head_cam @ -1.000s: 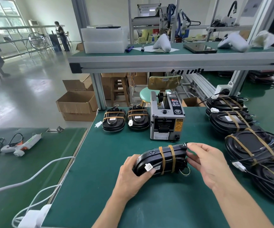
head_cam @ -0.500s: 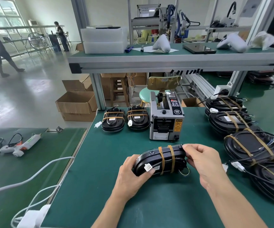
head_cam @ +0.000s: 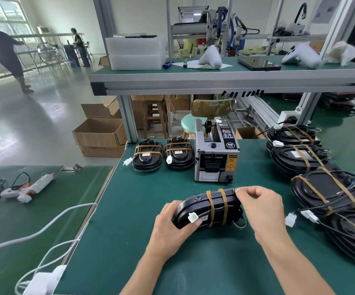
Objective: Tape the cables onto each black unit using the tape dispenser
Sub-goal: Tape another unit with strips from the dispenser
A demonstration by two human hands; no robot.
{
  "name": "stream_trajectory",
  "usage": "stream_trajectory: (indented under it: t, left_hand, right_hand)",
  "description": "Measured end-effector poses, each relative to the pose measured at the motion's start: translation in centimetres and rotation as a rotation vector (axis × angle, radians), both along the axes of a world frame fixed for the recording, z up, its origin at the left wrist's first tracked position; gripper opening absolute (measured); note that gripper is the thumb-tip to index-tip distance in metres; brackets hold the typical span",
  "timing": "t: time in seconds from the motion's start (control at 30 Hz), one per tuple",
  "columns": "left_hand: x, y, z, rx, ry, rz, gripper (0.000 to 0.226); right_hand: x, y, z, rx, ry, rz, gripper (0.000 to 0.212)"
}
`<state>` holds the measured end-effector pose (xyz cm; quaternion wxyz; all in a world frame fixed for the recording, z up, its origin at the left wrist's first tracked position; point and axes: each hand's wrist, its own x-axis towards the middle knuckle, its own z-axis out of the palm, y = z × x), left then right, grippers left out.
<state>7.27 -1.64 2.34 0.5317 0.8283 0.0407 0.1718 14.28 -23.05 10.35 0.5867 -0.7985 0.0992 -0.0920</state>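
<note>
A person's two bare hands hold one black unit (head_cam: 206, 209) over the green table (head_cam: 151, 199), just in front of the tape dispenser (head_cam: 216, 154). The unit is tipped up on its long edge, its cable bound against it by two tan tape strips (head_cam: 217, 207) that run side by side across its middle. A white connector (head_cam: 193, 217) sits at the unit's near left face.

The left hand (head_cam: 172, 228) grips the left end of the unit, fingers curled around it and the thumb lying just below the connector. The right hand (head_cam: 261, 207) is at the right end, its thumb and forefinger pinched together on the unit's upper right corner while the other fingers curl behind; what exactly is pinched there is too small to tell.

Two taped units (head_cam: 163, 156) lie flat side by side at the far edge of the table, just left of the dispenser. A pile of larger black units (head_cam: 325, 188), each crossed with tan tape and trailing wires, fills the right side of the table.

On a lower table to the left lies a glue gun (head_cam: 25, 188), and white cables (head_cam: 50, 228) cross that surface.
</note>
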Motion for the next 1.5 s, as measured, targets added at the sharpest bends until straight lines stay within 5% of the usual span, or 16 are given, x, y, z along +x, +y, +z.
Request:
stream_trajectory:
  t: [0.23, 0.33, 0.57, 1.5]
  left_hand:
    - [0.0, 0.0, 0.1, -0.011, 0.005, -0.002, 0.037]
    - [0.0, 0.0, 0.1, -0.010, 0.004, -0.001, 0.037]
    - [-0.1, 0.0, 0.1, -0.014, -0.003, -0.008, 0.036]
    - [-0.1, 0.0, 0.2, 0.002, 0.019, -0.004, 0.033]
  right_hand:
    - [-0.4, 0.2, 0.3, -0.062, 0.002, -0.010, 0.005]
    - [-0.2, 0.2, -0.1, -0.095, -0.005, -0.025, 0.022]
    - [-0.1, 0.8, 0.1, -0.183, -0.024, -0.023, 0.018]
    - [-0.3, 0.4, -2.6, 0.012, -0.116, -0.041, 0.013]
